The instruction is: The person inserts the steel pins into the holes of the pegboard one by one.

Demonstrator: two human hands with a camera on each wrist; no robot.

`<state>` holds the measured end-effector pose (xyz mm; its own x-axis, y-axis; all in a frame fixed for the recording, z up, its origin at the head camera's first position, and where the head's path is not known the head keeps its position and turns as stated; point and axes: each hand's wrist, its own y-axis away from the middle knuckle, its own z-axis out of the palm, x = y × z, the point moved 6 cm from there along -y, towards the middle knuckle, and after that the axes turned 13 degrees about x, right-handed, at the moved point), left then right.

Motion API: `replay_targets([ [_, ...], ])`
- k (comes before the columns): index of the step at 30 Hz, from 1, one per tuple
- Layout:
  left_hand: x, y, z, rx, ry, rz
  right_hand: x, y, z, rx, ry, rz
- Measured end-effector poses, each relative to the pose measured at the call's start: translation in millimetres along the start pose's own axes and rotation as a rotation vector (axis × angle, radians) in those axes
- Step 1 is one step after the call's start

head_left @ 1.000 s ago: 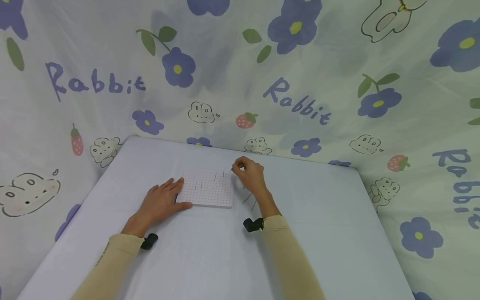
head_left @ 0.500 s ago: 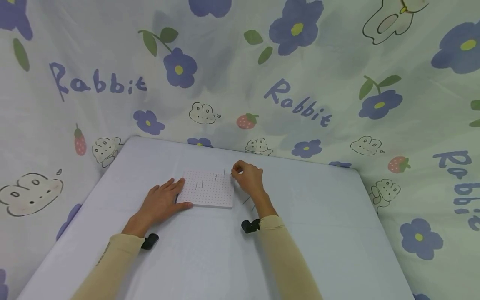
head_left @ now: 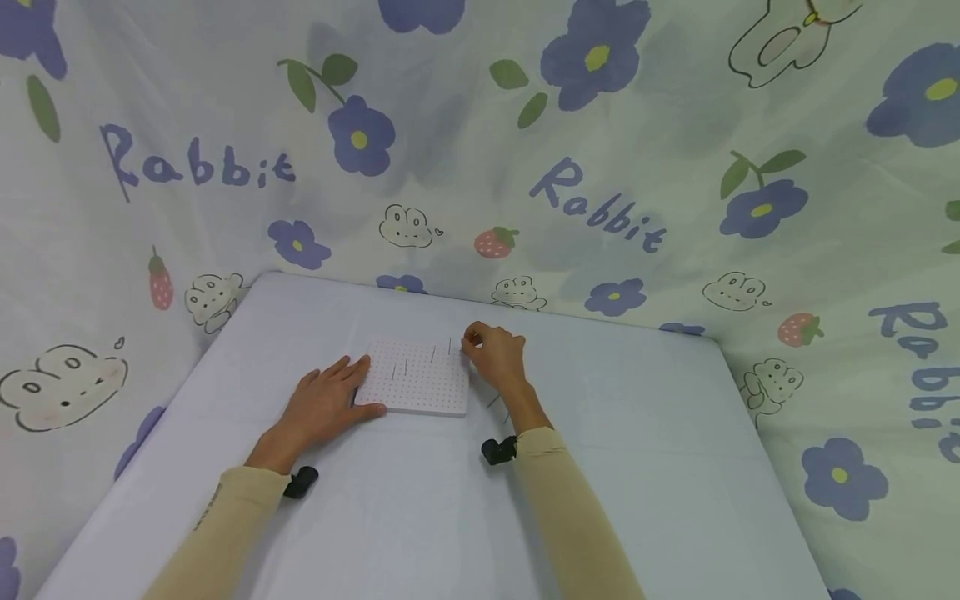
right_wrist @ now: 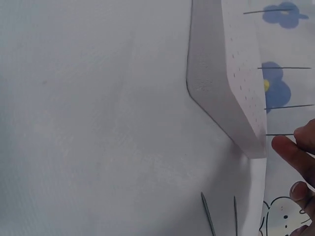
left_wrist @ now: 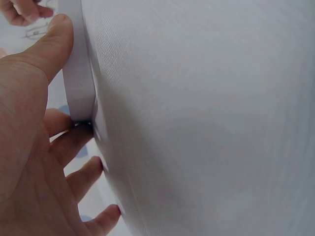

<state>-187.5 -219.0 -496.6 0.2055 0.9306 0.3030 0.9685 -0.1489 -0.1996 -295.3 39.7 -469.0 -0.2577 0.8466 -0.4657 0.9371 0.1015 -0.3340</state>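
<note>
table (head_left: 390, 500), needles (right_wrist: 208, 214) partly behind right wrist (head_left: 525, 402)

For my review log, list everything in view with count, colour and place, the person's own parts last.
Board: one, white with rows of small dots, on the table
Standing needles: four, dark, upright or slightly tilted on the board
Pinched needle: one, dark, at the right fingertips
Loose needles: at least two, dark, on the table right of the board
Table: one, whitish, under everything
Backdrop: white, printed with purple flowers, rabbits, strawberries, behind the table
Wrist cameras: two, black, one per wrist
Sleeves: two, beige, on the forearms
Left hand: one, at the board's left edge
Right hand: one, by the board's far right corner
</note>
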Motion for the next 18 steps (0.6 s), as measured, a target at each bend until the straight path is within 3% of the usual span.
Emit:
replay_targets([
  [18,2.1,-1.0,0.0,0.006,-0.009,0.008,-0.7,1.0,3.3,-0.011,0.003,-0.007],
])
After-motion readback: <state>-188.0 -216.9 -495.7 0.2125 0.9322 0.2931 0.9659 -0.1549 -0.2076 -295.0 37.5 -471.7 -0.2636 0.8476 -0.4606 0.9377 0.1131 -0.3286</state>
